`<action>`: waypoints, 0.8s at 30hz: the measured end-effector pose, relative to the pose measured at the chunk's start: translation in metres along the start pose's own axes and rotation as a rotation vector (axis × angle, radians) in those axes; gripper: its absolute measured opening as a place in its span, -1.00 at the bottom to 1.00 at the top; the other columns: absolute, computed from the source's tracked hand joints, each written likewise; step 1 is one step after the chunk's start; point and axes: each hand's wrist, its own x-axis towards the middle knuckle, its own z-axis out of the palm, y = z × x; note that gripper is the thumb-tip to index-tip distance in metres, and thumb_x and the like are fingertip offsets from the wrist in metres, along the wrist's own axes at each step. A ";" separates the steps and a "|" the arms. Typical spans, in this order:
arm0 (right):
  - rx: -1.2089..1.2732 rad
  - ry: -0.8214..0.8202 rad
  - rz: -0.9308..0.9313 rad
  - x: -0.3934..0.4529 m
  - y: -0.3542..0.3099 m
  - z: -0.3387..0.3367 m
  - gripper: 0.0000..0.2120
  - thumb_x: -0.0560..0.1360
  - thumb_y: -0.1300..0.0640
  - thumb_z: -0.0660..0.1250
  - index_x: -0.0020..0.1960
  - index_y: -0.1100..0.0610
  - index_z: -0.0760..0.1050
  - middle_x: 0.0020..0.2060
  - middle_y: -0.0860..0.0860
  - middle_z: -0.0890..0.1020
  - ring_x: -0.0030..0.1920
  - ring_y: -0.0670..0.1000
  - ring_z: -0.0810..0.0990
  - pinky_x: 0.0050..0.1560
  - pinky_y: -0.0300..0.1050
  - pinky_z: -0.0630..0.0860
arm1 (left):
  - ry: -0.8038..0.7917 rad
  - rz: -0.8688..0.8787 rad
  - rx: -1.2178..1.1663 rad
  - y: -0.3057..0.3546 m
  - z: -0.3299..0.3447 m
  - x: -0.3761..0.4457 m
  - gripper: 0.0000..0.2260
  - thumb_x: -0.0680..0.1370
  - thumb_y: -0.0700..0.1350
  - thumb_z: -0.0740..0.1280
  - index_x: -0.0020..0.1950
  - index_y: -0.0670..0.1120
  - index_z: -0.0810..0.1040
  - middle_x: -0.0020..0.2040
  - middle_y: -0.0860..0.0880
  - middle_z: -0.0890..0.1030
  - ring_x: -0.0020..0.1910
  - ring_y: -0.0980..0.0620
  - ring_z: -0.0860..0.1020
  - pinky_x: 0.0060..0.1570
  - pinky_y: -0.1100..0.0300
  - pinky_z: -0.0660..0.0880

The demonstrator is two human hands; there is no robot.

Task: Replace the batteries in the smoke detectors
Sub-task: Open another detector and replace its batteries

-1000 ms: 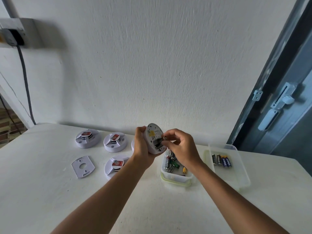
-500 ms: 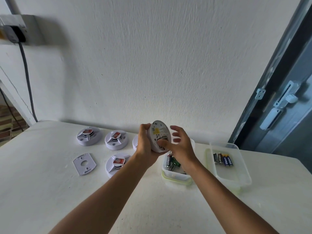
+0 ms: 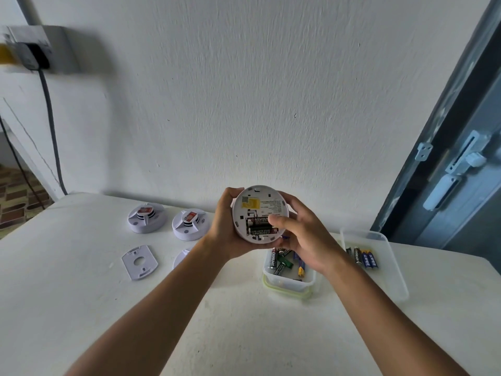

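Mounting plate (image 3: 139, 262) lying flat at the left of the white table (image 3: 67, 294), with two smoke detectors (image 3: 146, 217) (image 3: 190, 224) beyond it near the wall. Centre: left hand (image 3: 230, 226) gripping the rim of the held detector (image 3: 259, 213), raised above the table with its back toward the camera (two black batteries (image 3: 259, 226) seated in the open compartment). Right hand (image 3: 306, 237) cupping the opposite rim, thumb on the batteries. Below, a small container (image 3: 288, 280) of loose batteries; at right, a clear tray (image 3: 390, 267) holding four batteries (image 3: 362, 258).
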 end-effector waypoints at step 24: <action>-0.045 0.100 -0.150 -0.011 -0.002 0.018 -0.51 0.38 0.38 0.46 0.15 -0.10 0.57 -0.05 0.08 0.66 -0.04 0.19 0.65 -0.19 0.04 0.60 | 0.003 0.022 0.025 0.005 0.007 -0.006 -0.47 0.52 0.18 0.03 0.03 -0.14 0.65 0.01 -0.23 0.62 -0.02 -0.18 0.53 -0.05 -0.05 0.48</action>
